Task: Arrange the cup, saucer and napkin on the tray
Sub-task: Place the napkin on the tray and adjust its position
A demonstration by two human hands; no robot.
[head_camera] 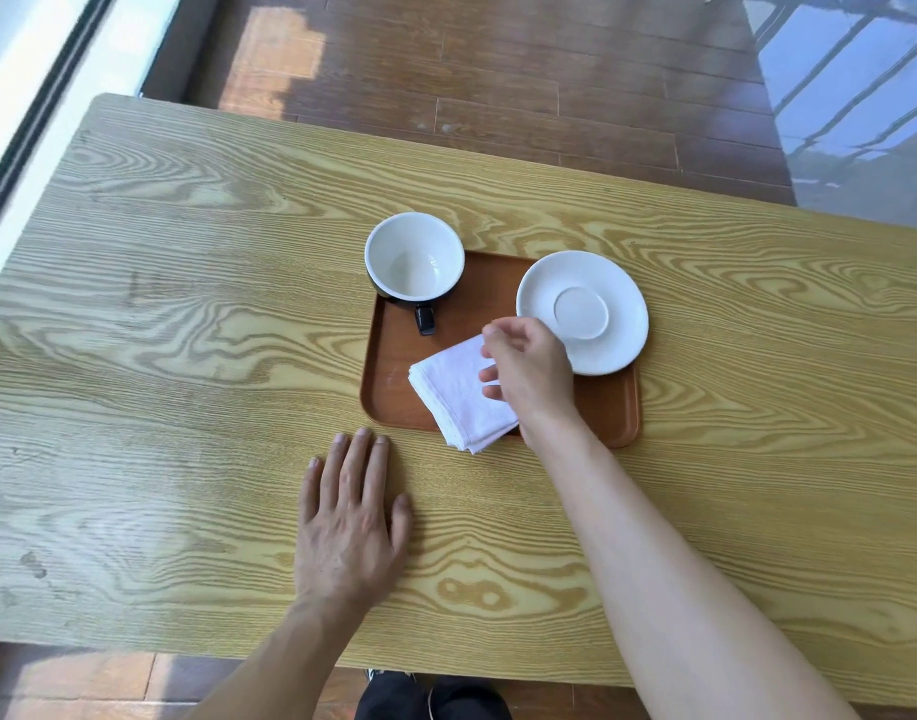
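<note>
A brown tray [394, 397] lies on the wooden table [186, 356]. A black cup with a white inside [414, 259] stands upright at the tray's far left corner, its handle pointing toward me. A white saucer [583, 311] rests at the far right, overhanging the rim. A folded white napkin [459, 394] lies on the tray's near part, one corner sticking out over the near edge. My right hand [529, 376] hovers over the napkin's right side with fingers loosely curled and apart; I cannot tell if it touches. My left hand [349, 522] lies flat on the table in front of the tray.
The table's far edge gives onto a dark wooden floor [498, 70]. A window frame [40, 111] runs along the left. A glass panel [861, 96] stands at the far right. My shoes [430, 693] show below the near table edge.
</note>
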